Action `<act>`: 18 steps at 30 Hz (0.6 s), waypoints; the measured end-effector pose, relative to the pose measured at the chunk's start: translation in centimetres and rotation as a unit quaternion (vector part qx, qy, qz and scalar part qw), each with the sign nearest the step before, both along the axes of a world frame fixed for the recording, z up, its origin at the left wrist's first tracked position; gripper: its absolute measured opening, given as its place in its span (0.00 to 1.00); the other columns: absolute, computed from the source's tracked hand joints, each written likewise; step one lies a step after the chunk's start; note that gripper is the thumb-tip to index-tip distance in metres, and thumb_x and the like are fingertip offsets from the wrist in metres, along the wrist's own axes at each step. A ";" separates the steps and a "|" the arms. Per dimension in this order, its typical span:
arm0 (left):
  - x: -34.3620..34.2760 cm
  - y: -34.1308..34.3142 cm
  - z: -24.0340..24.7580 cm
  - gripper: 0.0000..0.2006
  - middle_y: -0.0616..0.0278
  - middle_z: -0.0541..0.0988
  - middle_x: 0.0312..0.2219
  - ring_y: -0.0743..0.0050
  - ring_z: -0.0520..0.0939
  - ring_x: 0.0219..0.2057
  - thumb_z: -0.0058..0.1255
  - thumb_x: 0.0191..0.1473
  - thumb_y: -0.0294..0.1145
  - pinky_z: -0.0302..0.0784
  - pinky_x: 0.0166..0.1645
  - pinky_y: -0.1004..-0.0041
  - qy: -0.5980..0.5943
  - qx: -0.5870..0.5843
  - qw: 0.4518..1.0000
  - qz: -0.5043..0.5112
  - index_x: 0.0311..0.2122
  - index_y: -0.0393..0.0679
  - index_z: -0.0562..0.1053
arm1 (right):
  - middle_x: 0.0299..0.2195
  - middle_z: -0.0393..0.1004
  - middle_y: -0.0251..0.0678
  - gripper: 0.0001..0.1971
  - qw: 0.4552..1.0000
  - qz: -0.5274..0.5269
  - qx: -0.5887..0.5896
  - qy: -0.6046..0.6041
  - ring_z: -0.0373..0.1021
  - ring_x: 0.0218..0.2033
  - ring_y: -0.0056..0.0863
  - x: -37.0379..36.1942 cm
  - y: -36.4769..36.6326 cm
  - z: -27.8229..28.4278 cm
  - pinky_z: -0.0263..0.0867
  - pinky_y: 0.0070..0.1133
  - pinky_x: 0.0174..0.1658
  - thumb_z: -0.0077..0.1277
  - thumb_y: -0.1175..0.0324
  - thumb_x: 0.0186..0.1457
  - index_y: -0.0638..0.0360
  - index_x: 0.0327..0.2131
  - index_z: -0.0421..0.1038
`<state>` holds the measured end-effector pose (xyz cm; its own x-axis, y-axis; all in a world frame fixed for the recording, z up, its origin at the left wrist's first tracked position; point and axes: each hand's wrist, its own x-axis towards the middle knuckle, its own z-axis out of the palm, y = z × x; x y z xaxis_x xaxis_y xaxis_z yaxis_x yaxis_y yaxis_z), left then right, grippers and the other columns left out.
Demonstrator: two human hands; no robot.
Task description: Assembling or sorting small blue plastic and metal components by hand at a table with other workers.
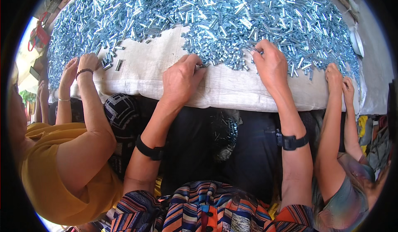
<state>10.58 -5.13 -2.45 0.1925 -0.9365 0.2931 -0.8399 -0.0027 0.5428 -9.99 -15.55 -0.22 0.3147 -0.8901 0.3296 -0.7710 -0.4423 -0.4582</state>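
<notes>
A broad layer of small shiny blue-silver metal pieces (pixel 215 14), many shaped like short tubes, covers most of a pale woven cloth (pixel 143 68). My left hand (pixel 180 77) rests at the layer's near edge, fingers curled in and thumb against the forefinger. Something small and dark shows in that pinch, too little of it to name. To the right, my right hand (pixel 271 64) bends over the pieces with thumb and forefinger drawn together. Its fingertips are among the pieces, and whatever they pinch cannot be made out. Both my forearms wear black bands.
At the left, a person in a mustard top (pixel 66 170) has both hands at the pieces. Another person's hands (pixel 333 74) work at the right edge. Below the cloth, between my knees, a clear bag (pixel 226 134) contains similar metal pieces. A red item (pixel 40 37) hangs at the far left.
</notes>
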 end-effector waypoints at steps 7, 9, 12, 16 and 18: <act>0.2 -1.0 0.2 0.09 0.54 0.76 0.25 0.49 0.78 0.27 0.56 0.44 0.36 0.70 0.30 0.57 -0.035 0.060 0.997 0.012 0.27 0.42 0.71 | 0.21 0.71 0.31 0.05 0.943 0.040 0.191 -0.270 0.65 0.24 0.15 -0.9 4.3 0.0 0.62 0.16 0.28 0.52 0.75 0.50 0.64 0.31 0.68; 0.5 -1.0 0.4 0.09 0.53 0.76 0.24 0.49 0.78 0.27 0.55 0.44 0.35 0.70 0.30 0.57 -0.036 0.071 0.997 0.016 0.26 0.42 0.71 | 0.22 0.70 0.28 0.03 0.917 0.057 0.233 -0.319 0.64 0.23 0.14 -1.0 5.6 0.2 0.61 0.15 0.28 0.50 0.76 0.52 0.65 0.31 0.68; 0.5 -0.6 0.5 0.07 0.53 0.76 0.24 0.48 0.78 0.27 0.52 0.44 0.34 0.70 0.31 0.56 -0.035 0.057 0.997 0.025 0.26 0.42 0.71 | 0.23 0.69 0.27 0.03 0.893 0.071 0.292 -0.336 0.63 0.23 0.12 -1.6 7.6 0.8 0.61 0.13 0.28 0.49 0.76 0.53 0.65 0.31 0.67; 0.6 0.3 0.2 0.05 0.53 0.75 0.26 0.49 0.77 0.27 0.49 0.44 0.30 0.71 0.31 0.56 -0.033 0.002 0.999 0.033 0.28 0.43 0.71 | 0.23 0.69 0.28 0.03 0.864 0.086 0.342 -0.359 0.64 0.23 0.12 -2.5 9.5 1.0 0.62 0.12 0.28 0.48 0.76 0.54 0.64 0.32 0.66; 0.7 0.6 0.2 0.05 0.55 0.75 0.27 0.51 0.77 0.28 0.50 0.44 0.30 0.72 0.32 0.59 -0.050 0.012 0.998 0.032 0.29 0.43 0.71 | 0.24 0.69 0.29 0.03 0.857 0.080 0.358 -0.361 0.64 0.23 0.12 -2.5 10.0 1.0 0.62 0.12 0.28 0.48 0.77 0.54 0.64 0.33 0.67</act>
<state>11.30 -4.57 -2.20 0.2220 -0.9306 0.2910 -0.8879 -0.0696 0.4548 -12.52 -5.50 0.80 0.3961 -0.9100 -0.1220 -0.1269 0.0774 -0.9889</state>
